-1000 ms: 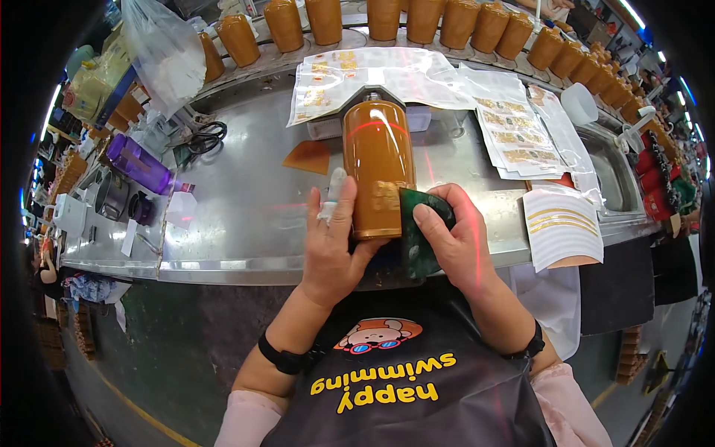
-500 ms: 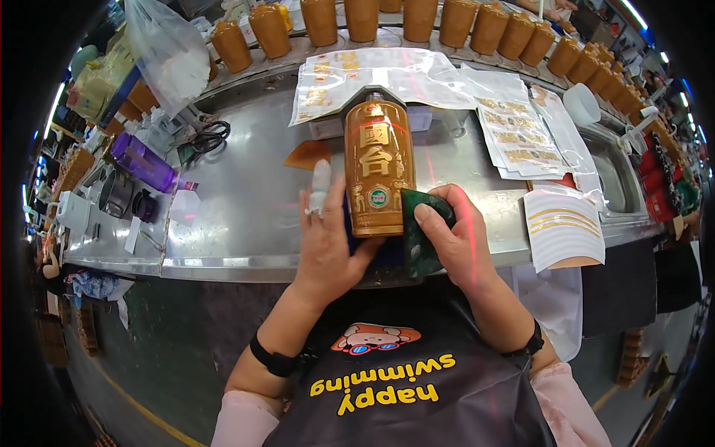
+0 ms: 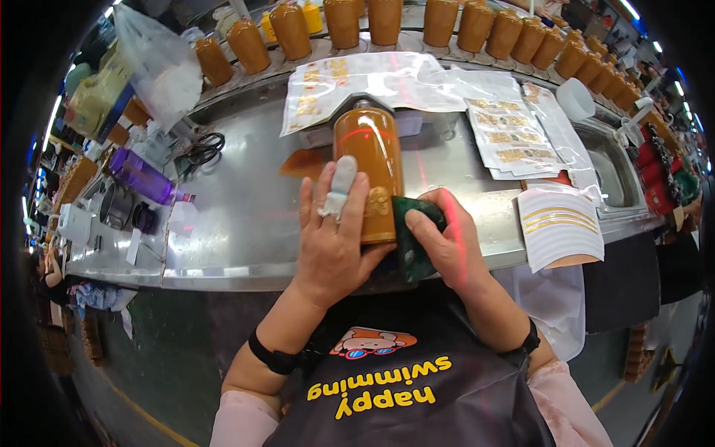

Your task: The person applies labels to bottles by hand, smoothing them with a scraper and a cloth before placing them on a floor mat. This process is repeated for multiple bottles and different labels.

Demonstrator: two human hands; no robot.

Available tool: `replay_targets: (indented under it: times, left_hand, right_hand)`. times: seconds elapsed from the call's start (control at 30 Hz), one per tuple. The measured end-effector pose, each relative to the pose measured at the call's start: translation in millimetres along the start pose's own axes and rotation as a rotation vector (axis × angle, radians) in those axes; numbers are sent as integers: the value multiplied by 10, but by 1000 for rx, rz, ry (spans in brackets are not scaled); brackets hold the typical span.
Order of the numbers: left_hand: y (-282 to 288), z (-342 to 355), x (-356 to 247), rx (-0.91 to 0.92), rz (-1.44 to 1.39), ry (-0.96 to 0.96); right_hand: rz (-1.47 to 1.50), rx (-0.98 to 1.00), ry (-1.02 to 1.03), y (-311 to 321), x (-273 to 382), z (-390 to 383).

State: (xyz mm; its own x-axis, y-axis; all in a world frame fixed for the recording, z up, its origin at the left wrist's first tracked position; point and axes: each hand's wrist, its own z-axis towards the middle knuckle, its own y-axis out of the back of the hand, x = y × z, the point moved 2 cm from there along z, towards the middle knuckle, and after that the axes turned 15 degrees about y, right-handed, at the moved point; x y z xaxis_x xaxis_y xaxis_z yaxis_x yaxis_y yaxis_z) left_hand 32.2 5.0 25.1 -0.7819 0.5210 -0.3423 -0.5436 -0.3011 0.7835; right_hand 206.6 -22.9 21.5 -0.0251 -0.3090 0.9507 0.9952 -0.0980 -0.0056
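Observation:
A glossy brown bottle [image 3: 380, 160] lies with its neck pointing away from me, a raised gold emblem showing near its base. Across its left side my left hand [image 3: 328, 249] rests with outstretched, parted fingers; one finger wears a white cover [image 3: 341, 182]. My right hand [image 3: 450, 242] pinches a dark green flat scraper [image 3: 417, 249] between thumb and fingers, its edge against the bottle's lower right side. What supports the bottle underneath is mostly hidden. An orange-brown flat piece [image 3: 300, 164] lies left of the bottle.
Behind stand several brown bottles [image 3: 342, 22] in a curved row. Gold-printed sheets [image 3: 514, 134] and a white sheet with gold strips [image 3: 562, 223] lie right, near a metal sink [image 3: 618, 179]. A purple bottle [image 3: 141, 175], black cord [image 3: 205, 147] and plastic bag [image 3: 160, 67] are left.
The bottle has turned, taking its large gold characters and green seal out of sight. My left hand has come from beside it onto its surface. The bottles behind have shifted right.

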Motion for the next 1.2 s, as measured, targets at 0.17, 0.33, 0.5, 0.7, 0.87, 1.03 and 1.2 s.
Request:
replay_targets:
  times: [0.17, 0.33, 0.5, 0.7, 0.87, 1.03, 1.2]
  left_hand:
    - [-192, -312, 364, 57, -263, 244]
    - [-112, -274, 202, -34, -230, 234]
    - [-325, -335, 342, 61, -549, 321]
    - [-288, -440, 388, 107, -590, 384]
    - [-375, -634, 545, 153, -588, 394]
    - [-340, -1079, 921, 129, -478, 524]
    - [-375, -991, 922, 109, -597, 420]
  right_hand:
    - [-120, 80, 111, 6, -133, 27]
    - [-157, 85, 169, 222, -131, 78]
    - [-841, -11, 515, 1505, -222, 547]
    - [-1491, 148, -107, 3310, -753, 1854]
    - [-1691, 193, -277, 3808, -1239, 2692]
    - [-1743, 474, -353, 3954, -1313, 2558]
    - [-1861, 498, -397, 4144, -899, 2123]
